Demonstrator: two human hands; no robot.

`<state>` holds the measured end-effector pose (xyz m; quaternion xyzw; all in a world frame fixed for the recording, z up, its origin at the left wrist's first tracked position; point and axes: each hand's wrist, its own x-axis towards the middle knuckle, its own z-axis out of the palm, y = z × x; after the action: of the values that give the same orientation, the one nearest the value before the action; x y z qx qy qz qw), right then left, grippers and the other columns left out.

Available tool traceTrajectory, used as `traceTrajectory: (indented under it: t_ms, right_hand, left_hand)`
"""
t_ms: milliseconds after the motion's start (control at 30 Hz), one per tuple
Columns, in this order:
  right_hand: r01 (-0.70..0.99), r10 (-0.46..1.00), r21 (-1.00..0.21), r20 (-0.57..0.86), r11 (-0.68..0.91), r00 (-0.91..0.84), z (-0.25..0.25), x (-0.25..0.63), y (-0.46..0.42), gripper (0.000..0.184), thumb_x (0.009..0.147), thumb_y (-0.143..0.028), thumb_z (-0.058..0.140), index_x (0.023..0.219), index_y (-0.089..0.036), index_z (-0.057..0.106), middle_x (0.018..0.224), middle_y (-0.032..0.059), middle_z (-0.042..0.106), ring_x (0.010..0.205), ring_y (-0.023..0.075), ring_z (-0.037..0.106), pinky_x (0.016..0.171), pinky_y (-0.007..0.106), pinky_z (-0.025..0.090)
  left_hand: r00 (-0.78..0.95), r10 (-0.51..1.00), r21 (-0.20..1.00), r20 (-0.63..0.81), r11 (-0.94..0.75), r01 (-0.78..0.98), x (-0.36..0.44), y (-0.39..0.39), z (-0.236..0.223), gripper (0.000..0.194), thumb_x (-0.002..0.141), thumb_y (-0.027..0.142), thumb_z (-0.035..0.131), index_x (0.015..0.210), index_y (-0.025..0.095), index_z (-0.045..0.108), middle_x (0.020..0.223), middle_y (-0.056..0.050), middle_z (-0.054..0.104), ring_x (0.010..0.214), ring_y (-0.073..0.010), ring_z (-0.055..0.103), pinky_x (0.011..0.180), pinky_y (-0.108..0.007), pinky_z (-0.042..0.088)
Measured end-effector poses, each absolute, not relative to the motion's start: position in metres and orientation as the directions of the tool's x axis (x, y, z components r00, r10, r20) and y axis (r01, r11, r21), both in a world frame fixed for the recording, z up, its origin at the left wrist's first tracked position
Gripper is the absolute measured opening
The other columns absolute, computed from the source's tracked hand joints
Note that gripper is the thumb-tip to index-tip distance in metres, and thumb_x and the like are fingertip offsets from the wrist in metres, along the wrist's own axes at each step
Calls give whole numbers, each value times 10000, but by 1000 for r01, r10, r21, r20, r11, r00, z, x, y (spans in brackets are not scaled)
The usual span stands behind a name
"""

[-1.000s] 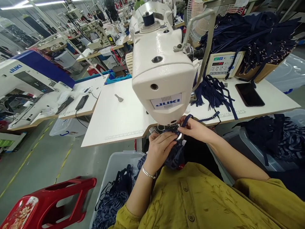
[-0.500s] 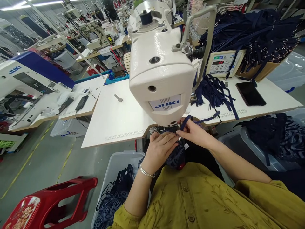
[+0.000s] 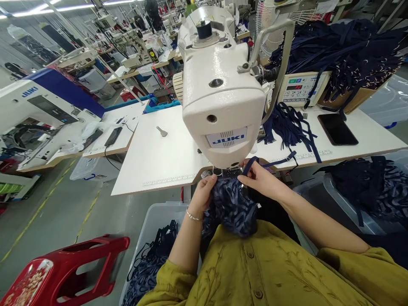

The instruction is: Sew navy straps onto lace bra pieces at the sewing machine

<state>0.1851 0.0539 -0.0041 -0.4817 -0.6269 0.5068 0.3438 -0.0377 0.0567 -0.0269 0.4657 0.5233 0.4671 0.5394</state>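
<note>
- Patterned dark-blue cloth piece point(image 3: 236, 206): top edge beneath the white metal sewing-machine head point(image 3: 223, 97), body draping towards the wearer's lap.
- Left hand point(image 3: 204, 191): thumb and fingers pinched on the cloth's upper left edge.
- Right hand point(image 3: 259, 180): fingers drawn together on a narrow navy fabric strap point(image 3: 250, 165) at the upper right corner.
- Handling, judged: light, limp, possibly slippery; best gripped at both top corners, keeping the edge flat.
</note>
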Motion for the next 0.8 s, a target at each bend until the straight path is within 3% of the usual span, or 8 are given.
traceTrajectory:
  t_ms: [100, 267, 300, 367, 433, 467, 633, 800]
  right_hand:
    - [252, 954, -967, -59, 18, -295, -7, 184, 53, 381, 846, -375, 591, 1171, -221, 468, 720, -57, 379, 635, 120, 404, 600, 271, 356]
    - [218, 958, -976, -50, 13, -282, -6, 183, 52, 380, 845, -369, 593, 1172, -220, 472, 704, -60, 376, 634, 123, 407, 604, 274, 355]
    - [206, 959, -978, -45, 14, -281, -8, 182, 52, 378, 844, -370, 593, 1170, -221, 473, 702, -60, 377, 634, 124, 407, 604, 274, 355]
    - [175, 960, -984, -27, 22, -277, -11, 182, 52, 370, 842, -365, 596, 1163, -223, 478, 704, -57, 386, 639, 125, 409, 610, 275, 359]
    - [138, 963, -990, -9, 29, -270, -15, 182, 54, 371, 835, -357, 605, 1159, -226, 485, 710, -54, 397, 647, 126, 412, 620, 277, 363]
    - [112, 963, -993, -9, 22, -268, -17, 182, 55, 368, 833, -356, 609, 1156, -226, 490, 719, -50, 407, 655, 127, 415, 628, 278, 366]
    - [-42, 956, -996, -60, -76, -288, -17, 186, 61, 292, 851, -377, 585, 1086, -213, 528, 770, -29, 451, 664, 125, 430, 627, 275, 374]
    - [13, 972, -1000, -5, -2, -237, -19, 185, 60, 253, 850, -346, 594, 1063, -219, 545, 801, -20, 467, 701, 132, 426, 652, 276, 369]
  left_hand:
    - [-41, 999, 990, 32, -26, 138, -41, 70, -23, 331, 795, 515, 655, 754, 193, 590, 714, 4, 588, 722, -168, 582, 733, -324, 495]
    - [-110, 926, 868, 362, -292, 402, -29, 58, -10, 136, 793, 311, 706, 829, 211, 621, 946, -36, 624, 1004, -195, 561, 962, -362, 407]
    - [-38, 895, 801, 444, -378, 465, -24, 50, -9, 119, 795, 272, 708, 875, 216, 640, 971, -40, 643, 1013, -194, 573, 966, -359, 409]
    - [266, 738, 493, 621, -631, 599, -11, 32, -8, 227, 809, 205, 697, 1028, 222, 640, 1040, -51, 676, 1033, -197, 601, 958, -356, 430]
    - [453, 614, 249, 646, -731, 635, 0, 18, -8, 298, 834, 162, 669, 1123, 206, 609, 1081, -61, 691, 1068, -205, 611, 967, -364, 436]
    - [478, 602, 202, 640, -732, 651, 5, 14, -8, 294, 848, 154, 652, 1135, 198, 603, 1084, -62, 697, 1076, -206, 615, 970, -367, 434]
    - [428, 680, 258, 595, -666, 700, 9, 13, 3, 173, 910, 167, 583, 1066, 223, 633, 1056, -32, 725, 1031, -182, 656, 938, -369, 388]
    - [357, 763, 425, 538, -612, 667, -2, 20, 7, 153, 939, 190, 556, 1022, 265, 660, 1031, 7, 740, 1005, -164, 677, 918, -372, 350]
